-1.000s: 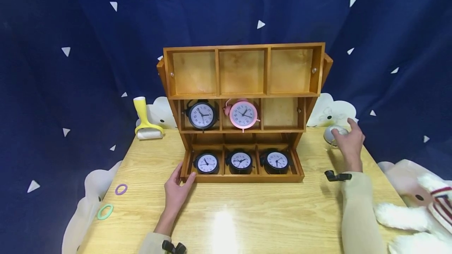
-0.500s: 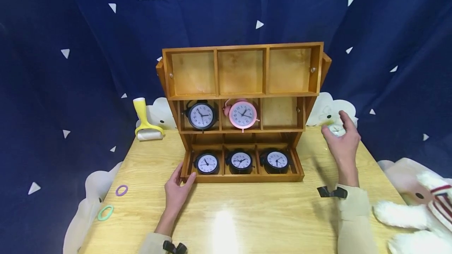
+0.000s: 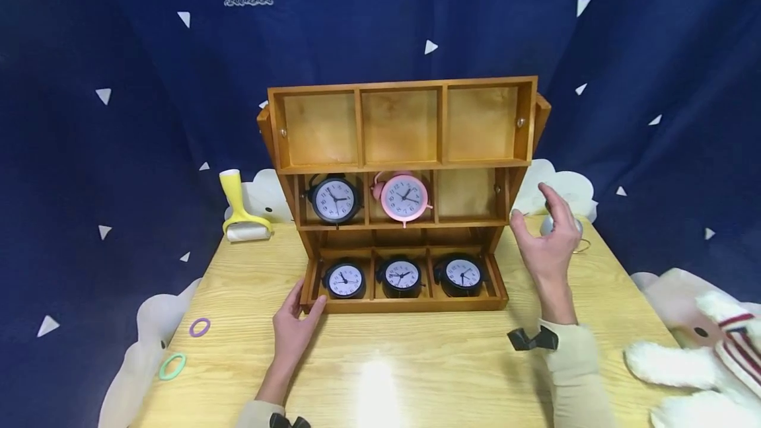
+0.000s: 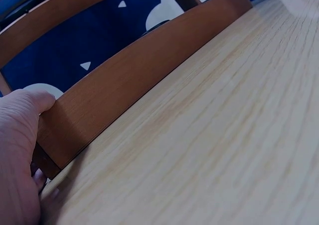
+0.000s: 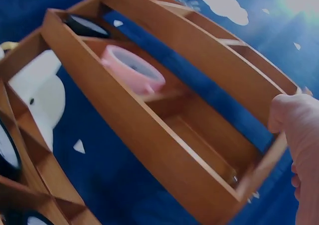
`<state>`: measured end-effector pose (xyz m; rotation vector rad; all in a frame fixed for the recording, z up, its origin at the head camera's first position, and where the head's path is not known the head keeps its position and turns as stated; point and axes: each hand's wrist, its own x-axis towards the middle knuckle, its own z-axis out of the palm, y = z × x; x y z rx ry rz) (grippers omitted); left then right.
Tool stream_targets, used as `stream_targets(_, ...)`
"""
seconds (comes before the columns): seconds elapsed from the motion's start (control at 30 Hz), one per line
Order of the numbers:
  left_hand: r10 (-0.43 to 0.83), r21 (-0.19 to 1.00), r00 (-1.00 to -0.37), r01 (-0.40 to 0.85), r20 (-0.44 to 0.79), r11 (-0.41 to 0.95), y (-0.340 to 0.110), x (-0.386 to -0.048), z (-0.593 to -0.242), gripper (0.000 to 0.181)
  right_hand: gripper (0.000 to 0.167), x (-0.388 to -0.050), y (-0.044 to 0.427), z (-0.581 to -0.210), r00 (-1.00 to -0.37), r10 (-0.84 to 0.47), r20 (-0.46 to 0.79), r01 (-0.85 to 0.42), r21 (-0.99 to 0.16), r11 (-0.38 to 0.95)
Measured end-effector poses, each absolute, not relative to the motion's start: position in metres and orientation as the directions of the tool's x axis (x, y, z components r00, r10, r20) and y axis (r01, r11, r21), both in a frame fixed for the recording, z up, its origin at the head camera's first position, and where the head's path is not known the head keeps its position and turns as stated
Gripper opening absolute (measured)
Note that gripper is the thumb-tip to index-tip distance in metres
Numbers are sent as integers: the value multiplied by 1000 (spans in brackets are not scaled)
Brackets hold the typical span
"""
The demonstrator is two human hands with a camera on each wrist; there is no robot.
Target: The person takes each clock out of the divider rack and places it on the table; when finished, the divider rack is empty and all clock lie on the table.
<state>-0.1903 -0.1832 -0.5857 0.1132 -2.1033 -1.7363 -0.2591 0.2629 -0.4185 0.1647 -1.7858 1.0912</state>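
Observation:
In the head view, a wooden three-tier shelf (image 3: 404, 166) stands mid-table. My left hand (image 3: 294, 327) grips its lower left corner; in the left wrist view the thumb (image 4: 40, 98) lies over the corner. Several black alarm clocks sit in it: three along the bottom tier, one (image 3: 335, 199) middle-tier left, beside a pink alarm clock (image 3: 404, 197). My right hand (image 3: 547, 243) is raised near the shelf's right side, thumb and fingers spread apart, nothing visible between them. Behind it, partly hidden, is a rounded silvery-white thing (image 3: 577, 224) with a thin gold loop (image 3: 584, 246).
A yellow-handled lint roller (image 3: 242, 209) stands at the table's back left. A purple ring (image 3: 199, 327) and a green ring (image 3: 172, 366) lie near the left edge. White plush legs (image 3: 672, 365) rest at the right edge. A dark blue curtain (image 3: 404, 25) hangs behind.
My right hand has moved left from the silvery-white thing toward the shelf. That thing showed a pale clock face half a second ago. The left hand has kept its place at the corner.

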Motion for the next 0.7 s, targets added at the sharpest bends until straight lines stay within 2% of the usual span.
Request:
stream_targets(0.1,-316,961,-919,174,237,217,-185,-189,-585,69,60,-256,247,-419,-508,313,803,-596,-589,546)
stream_targets(0.2,-311,967,-927,151,211,204,-186,-188,-586,70,68,-250,231,-421,-553,236,799,-623,-584,520)
stream_targets(0.4,-305,973,-934,130,185,191,-185,-184,-588,70,84,-240,203,-427,-664,70,744,-603,-588,539)
stream_targets(0.7,-295,966,-931,157,214,206,-184,-190,-585,68,92,-242,169,-411,-749,-43,661,-584,-629,513)
